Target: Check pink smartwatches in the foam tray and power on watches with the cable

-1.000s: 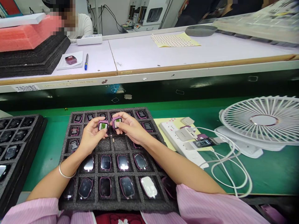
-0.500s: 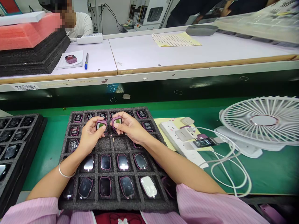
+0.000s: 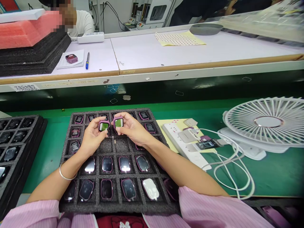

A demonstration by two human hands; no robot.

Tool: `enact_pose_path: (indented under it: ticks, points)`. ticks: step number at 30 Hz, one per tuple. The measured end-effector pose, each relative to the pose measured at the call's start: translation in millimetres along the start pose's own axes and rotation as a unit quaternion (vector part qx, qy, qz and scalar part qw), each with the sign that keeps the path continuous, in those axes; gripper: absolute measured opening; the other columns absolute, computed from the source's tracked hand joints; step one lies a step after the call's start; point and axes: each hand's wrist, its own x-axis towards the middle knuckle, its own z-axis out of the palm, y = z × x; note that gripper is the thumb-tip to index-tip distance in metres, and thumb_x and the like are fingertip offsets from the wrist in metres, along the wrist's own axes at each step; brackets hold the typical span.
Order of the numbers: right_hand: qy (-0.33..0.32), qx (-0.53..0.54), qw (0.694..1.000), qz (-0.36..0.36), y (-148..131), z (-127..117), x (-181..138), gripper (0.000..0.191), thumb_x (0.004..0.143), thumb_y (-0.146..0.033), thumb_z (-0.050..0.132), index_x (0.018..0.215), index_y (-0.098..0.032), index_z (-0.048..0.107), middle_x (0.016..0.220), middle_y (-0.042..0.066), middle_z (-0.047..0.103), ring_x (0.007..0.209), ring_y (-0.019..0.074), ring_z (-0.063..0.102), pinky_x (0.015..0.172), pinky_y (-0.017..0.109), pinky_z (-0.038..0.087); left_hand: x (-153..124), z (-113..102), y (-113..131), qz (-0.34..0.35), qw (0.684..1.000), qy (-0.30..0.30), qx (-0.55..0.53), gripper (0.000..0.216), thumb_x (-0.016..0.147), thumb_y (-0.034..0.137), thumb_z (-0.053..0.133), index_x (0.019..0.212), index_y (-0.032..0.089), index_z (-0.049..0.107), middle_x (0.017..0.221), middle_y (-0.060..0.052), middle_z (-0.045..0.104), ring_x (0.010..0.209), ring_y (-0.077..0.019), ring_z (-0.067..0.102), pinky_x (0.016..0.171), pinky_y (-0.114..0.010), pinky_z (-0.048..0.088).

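My left hand is closed on a purple-framed smartwatch, whose lit screen is green and white. Close beside it, my right hand grips a second purple smartwatch with a similar green and white screen. Both watches face me, a small gap apart, over the black foam tray. Two vacant compartments lie just below the hands. Dark-screened watches sit in the nearer rows, one of them covered in white. Farther rows hold watches with lit text, some partly hidden by my hands.
Right of the tray are a white power strip, chargers and looped white cables. A white fan stands beyond them. Another foam tray lies left. A raised shelf crosses behind; a person is at its far side.
Both watches have tilted so their screens face me more fully. The hands have shifted only slightly, and the tray's contents look the same.
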Motion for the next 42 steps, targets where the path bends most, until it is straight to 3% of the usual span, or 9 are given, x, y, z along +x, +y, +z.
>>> enact_pose_path:
  ticks: [4,8,13,21,27,31,37,42]
  points:
    - [0.001,-0.004,1.000,-0.007,0.3,0.0,0.1,0.046,0.067,-0.012,0.073,0.107,-0.025,0.055,0.100,0.002,0.060,0.080,0.0137,0.057,0.062,0.024,0.048,-0.3,-0.1,-0.3,-0.009,1.000,-0.006,-0.003,0.049,0.071,0.017,0.072,0.118,0.023,0.057,0.107,-0.004,0.064,0.068,-0.0083,0.061,0.062,-0.020,0.054]
    - [0.006,-0.003,1.000,0.001,-1.0,-0.6,-1.3,0.035,0.075,-0.022,0.072,0.106,-0.024,0.056,0.095,0.001,0.062,0.065,0.0095,0.052,0.059,0.024,0.046,-1.8,0.8,2.3,-0.022,1.000,-0.010,-0.012,0.051,0.070,0.014,0.070,0.119,0.021,0.057,0.110,-0.004,0.065,0.068,-0.0091,0.066,0.066,-0.023,0.056]
    - [0.028,-0.012,0.999,0.013,-1.7,-1.0,-1.6,0.028,0.082,-0.038,0.070,0.101,-0.022,0.057,0.086,0.001,0.065,0.059,0.0095,0.049,0.052,0.023,0.040,-3.4,1.4,4.8,-0.038,0.999,0.004,-0.023,0.036,0.077,0.025,0.068,0.112,0.019,0.061,0.114,-0.007,0.066,0.062,-0.0114,0.070,0.061,-0.026,0.058]
    - [0.012,0.001,1.000,0.002,-6.1,-0.1,-3.0,0.037,0.072,-0.022,0.075,0.105,-0.023,0.058,0.092,0.000,0.068,0.059,0.0092,0.054,0.056,0.025,0.046,-2.1,1.0,6.1,-0.050,0.997,0.024,-0.052,0.036,0.079,0.037,0.071,0.109,0.019,0.063,0.100,-0.004,0.069,0.060,-0.0136,0.071,0.057,-0.026,0.060]
    - [0.002,0.033,0.999,0.023,-6.9,-1.0,-2.3,0.031,0.083,-0.038,0.070,0.107,-0.023,0.060,0.093,0.002,0.070,0.061,0.0122,0.064,0.056,0.027,0.050,-0.7,1.2,5.5,-0.039,0.997,0.044,-0.048,0.038,0.080,0.045,0.071,0.106,0.018,0.065,0.098,-0.004,0.069,0.056,-0.0121,0.070,0.053,-0.024,0.059]
    - [0.012,0.054,0.998,0.024,-6.0,-3.1,-0.8,0.034,0.083,-0.042,0.071,0.110,-0.023,0.061,0.095,0.002,0.070,0.064,0.0134,0.068,0.061,0.029,0.055,-0.8,1.1,4.9,-0.039,0.997,0.048,-0.056,0.040,0.079,0.043,0.073,0.110,0.020,0.064,0.102,-0.004,0.068,0.058,-0.0125,0.071,0.056,-0.026,0.061]
    - [-0.004,0.050,0.999,0.017,-6.1,-3.8,-1.7,0.040,0.080,-0.028,0.073,0.118,-0.025,0.059,0.097,0.001,0.068,0.075,0.0153,0.071,0.073,0.033,0.060,-1.4,-0.1,4.0,-0.036,0.997,0.024,-0.063,0.045,0.081,0.034,0.071,0.124,0.022,0.061,0.111,-0.007,0.069,0.066,-0.0138,0.072,0.067,-0.030,0.063]
    - [-0.013,0.046,0.999,0.012,-4.8,-4.2,-2.5,0.045,0.080,-0.021,0.071,0.122,-0.027,0.057,0.112,0.004,0.067,0.077,0.0143,0.071,0.078,0.034,0.060,-1.6,0.1,2.6,-0.025,0.998,0.015,-0.049,0.051,0.081,0.025,0.068,0.131,0.024,0.058,0.127,-0.009,0.065,0.072,-0.0141,0.073,0.073,-0.032,0.063]
